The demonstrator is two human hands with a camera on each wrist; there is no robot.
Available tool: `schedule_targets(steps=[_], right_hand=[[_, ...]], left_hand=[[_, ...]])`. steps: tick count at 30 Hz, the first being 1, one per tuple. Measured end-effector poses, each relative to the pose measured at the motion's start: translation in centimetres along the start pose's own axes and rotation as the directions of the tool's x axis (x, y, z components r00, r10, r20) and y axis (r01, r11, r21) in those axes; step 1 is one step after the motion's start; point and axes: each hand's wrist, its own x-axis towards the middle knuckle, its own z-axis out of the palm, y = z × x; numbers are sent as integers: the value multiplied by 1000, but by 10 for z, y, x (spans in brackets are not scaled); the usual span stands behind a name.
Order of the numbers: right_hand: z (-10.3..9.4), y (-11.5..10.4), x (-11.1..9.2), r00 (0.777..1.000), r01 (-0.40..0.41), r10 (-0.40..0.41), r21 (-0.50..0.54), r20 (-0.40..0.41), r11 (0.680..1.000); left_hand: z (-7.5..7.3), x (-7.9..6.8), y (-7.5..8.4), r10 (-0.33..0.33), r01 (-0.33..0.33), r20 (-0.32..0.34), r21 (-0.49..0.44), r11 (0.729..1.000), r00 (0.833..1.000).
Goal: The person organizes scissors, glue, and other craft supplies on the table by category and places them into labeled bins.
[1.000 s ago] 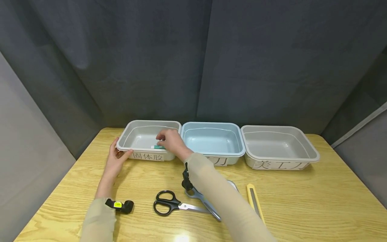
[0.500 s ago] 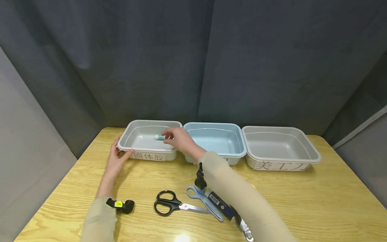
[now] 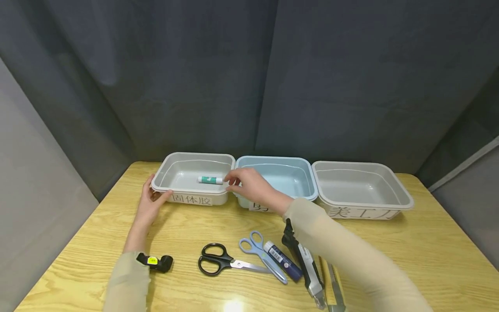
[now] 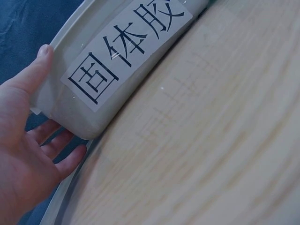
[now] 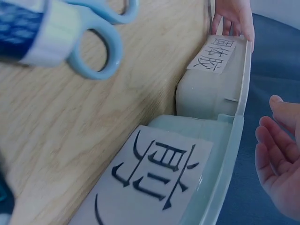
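A green-and-white glue stick (image 3: 210, 180) lies inside the left grey bin (image 3: 192, 191), which has a paper label on its front. My left hand (image 3: 150, 203) holds that bin by its front left corner; in the left wrist view the thumb is on the rim and the other fingers curl round the side. Just right of the glue stick, over the side where the grey and blue bins meet, is my right hand (image 3: 251, 187). Its fingers are loosely bent and hold nothing. In the right wrist view, the blue bin (image 5: 201, 187) with its label sits below that hand.
Right of the blue bin stands another grey bin (image 3: 362, 203). On the table lie black scissors (image 3: 222, 260), blue scissors (image 3: 265, 258), a dark blue glue stick (image 3: 286, 262), a black-and-grey utility knife (image 3: 309, 273) and a yellow one (image 3: 331, 286). A dark curtain (image 3: 249, 86) hangs behind.
My right hand has let go of the green-and-white glue stick and moved right, out of the left bin. The glue stick now lies on the bin's bottom. My left hand has stayed put.
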Motion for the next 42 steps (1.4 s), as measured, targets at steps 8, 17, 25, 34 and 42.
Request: schedule_targets(steps=[8,17,25,34,42], right_hand=[[-6,4,-26,999,39,-39,51,16,998],[-5,13,-53,998,55,-54,37,-39,998],[-10,22,-84,997,64,-61,56,-48,996],[-10,33,-119,997,39,-41,26,61,999],[-6,37,-140,958,-45,40,9,285,999]], left_hand=[[-1,0,-2,1,-1,-7,7,1000,1000],[0,1,-4,-4,4,-5,9,1000,1000],[2,-6,14,-24,24,3,-18,1000,1000],[1,-2,6,-35,35,-7,-21,999,999],[1,2,-4,-22,22,1,-5,1000,1000]])
